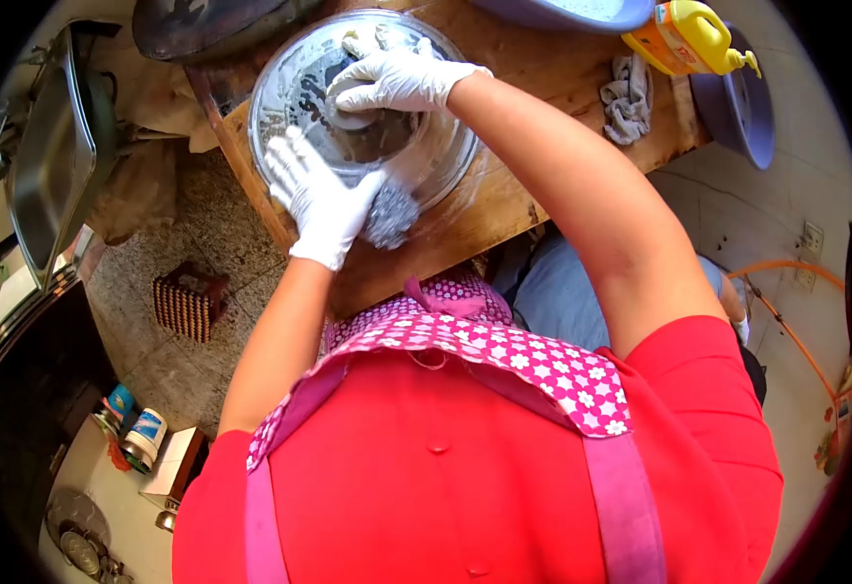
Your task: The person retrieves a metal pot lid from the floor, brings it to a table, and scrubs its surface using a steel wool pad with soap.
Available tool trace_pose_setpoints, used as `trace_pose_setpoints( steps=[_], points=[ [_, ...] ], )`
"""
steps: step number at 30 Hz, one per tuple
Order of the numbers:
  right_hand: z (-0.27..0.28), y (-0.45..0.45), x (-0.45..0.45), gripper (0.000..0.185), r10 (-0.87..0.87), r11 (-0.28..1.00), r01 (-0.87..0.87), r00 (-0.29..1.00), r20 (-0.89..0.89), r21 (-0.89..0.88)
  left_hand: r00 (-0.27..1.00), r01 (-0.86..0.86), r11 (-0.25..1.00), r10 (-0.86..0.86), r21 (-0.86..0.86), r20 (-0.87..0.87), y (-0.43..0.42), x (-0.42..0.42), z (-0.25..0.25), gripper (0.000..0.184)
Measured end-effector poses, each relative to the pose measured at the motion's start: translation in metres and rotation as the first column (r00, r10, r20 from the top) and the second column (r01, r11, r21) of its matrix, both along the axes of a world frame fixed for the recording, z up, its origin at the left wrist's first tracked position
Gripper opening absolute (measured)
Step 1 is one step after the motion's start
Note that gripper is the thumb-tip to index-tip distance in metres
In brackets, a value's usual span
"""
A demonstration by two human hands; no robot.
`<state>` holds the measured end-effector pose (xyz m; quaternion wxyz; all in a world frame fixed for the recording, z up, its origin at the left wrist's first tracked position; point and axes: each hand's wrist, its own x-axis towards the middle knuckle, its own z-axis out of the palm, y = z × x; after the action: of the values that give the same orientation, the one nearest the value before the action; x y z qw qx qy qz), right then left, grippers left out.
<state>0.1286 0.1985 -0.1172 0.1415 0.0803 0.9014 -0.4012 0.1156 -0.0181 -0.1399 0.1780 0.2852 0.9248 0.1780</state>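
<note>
A round, clear lid, wet and streaked, lies on the wooden table under both hands. My right hand, in a white glove, reaches across it with fingers curled around a round knob near its middle. My left hand, also gloved in white, rests at the near left rim with its fingers stretched out flat. A grey steel wool scrubber sits against the left thumb, at the lid's near edge. Whether the thumb presses on the scrubber I cannot tell.
On the wooden table lies a grey cloth. A yellow-and-orange bottle and purple basins are at the right. A dark pan stands at the back left. A steel sink and a brown basket are left.
</note>
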Motion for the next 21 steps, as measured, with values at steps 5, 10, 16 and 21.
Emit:
trace_pose_setpoints(
  steps=[5,10,16,21],
  points=[
    [-0.005,-0.003,0.003,0.046,-0.018,1.0,0.018,1.0,-0.014,0.006,0.993,-0.087,0.988,0.096,-0.128,0.063,0.042,0.017,0.027,0.137],
    [0.003,-0.007,0.006,0.045,-0.064,0.997,0.063,0.998,0.01,0.041,0.992,-0.118,0.992,0.12,-0.049,0.049,0.061,0.031,0.008,0.132],
    [0.004,-0.007,0.005,0.049,-0.071,0.996,0.069,0.996,0.046,0.05,0.998,-0.003,0.999,0.001,0.041,0.062,0.013,0.008,0.007,0.128],
    [-0.001,-0.005,0.006,0.048,-0.06,0.997,0.06,0.998,-0.007,0.038,0.98,-0.167,0.953,0.19,-0.252,0.067,0.069,0.024,0.034,0.131]
  ],
)
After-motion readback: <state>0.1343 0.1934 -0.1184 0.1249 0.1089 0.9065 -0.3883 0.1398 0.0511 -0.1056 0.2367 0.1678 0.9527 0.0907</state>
